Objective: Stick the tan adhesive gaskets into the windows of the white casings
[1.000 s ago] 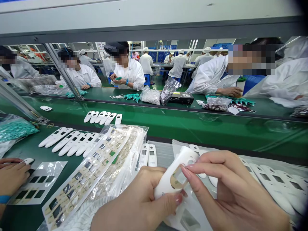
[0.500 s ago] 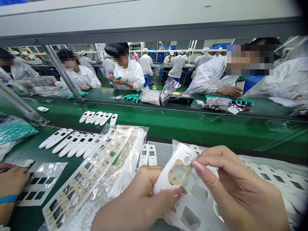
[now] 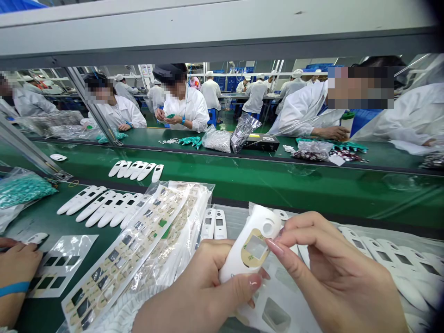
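Note:
A long white plastic casing (image 3: 231, 263) with a round hole at its top is tilted up in my left hand (image 3: 204, 282), whose thumb lies across its front. On the casing sits a tan adhesive frame (image 3: 248, 258) around a clear window. My right hand (image 3: 322, 259) has its thumb and index finger closed at the casing's right edge, the thumb tip pressing beside the window. Behind and below the casing is a translucent backing sheet (image 3: 277, 314) with several window shapes, partly covered by my hands.
Bagged sticker sheets (image 3: 138, 245) lie left of my hands. White casings (image 3: 114, 203) stand in a row beyond them, and more casings (image 3: 391, 254) lie at right. A co-worker's hand (image 3: 17, 268) with a blue wristband is at far left. A green conveyor belt (image 3: 277, 180) runs behind.
My right thumb has slid down from beside the round hole to the window's edge. The casings on the belt have shifted left. My left hand keeps its hold.

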The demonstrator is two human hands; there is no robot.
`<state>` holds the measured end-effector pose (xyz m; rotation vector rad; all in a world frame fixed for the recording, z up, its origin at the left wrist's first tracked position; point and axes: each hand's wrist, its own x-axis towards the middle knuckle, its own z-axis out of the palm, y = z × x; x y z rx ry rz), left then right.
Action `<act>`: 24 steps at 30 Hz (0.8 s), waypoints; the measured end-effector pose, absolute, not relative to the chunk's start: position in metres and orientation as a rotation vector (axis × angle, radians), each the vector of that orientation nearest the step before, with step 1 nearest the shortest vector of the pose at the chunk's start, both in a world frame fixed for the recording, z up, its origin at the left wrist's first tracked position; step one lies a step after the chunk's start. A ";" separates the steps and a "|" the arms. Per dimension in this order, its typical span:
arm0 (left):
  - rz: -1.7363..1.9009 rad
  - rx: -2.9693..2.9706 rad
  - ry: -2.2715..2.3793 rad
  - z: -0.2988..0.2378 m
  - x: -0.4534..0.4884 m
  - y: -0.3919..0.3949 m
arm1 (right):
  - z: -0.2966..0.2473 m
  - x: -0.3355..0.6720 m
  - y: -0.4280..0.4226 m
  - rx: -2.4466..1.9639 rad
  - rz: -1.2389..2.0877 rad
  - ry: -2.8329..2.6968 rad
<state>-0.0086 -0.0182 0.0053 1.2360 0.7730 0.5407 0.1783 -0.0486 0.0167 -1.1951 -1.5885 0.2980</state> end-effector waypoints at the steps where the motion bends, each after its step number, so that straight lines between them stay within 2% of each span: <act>1: 0.547 1.226 0.775 0.005 -0.008 -0.018 | 0.016 0.178 -0.049 -1.202 0.279 -1.592; 7: 0.574 1.178 0.706 0.004 -0.005 -0.014 | 0.014 0.177 -0.049 -1.252 0.135 -1.618; 11: 0.577 1.131 0.694 0.004 -0.001 -0.010 | 0.010 0.178 -0.045 -1.298 0.167 -1.483; 14: 0.610 1.076 0.667 0.004 0.001 -0.008 | 0.008 0.178 -0.043 -1.329 0.331 -1.422; 19: 0.623 1.068 0.680 0.002 0.001 -0.008 | 0.009 0.172 -0.040 -1.193 0.788 -1.395; 24: 0.658 1.114 0.673 -0.001 0.003 -0.003 | 0.013 0.160 -0.039 -1.183 1.024 -1.180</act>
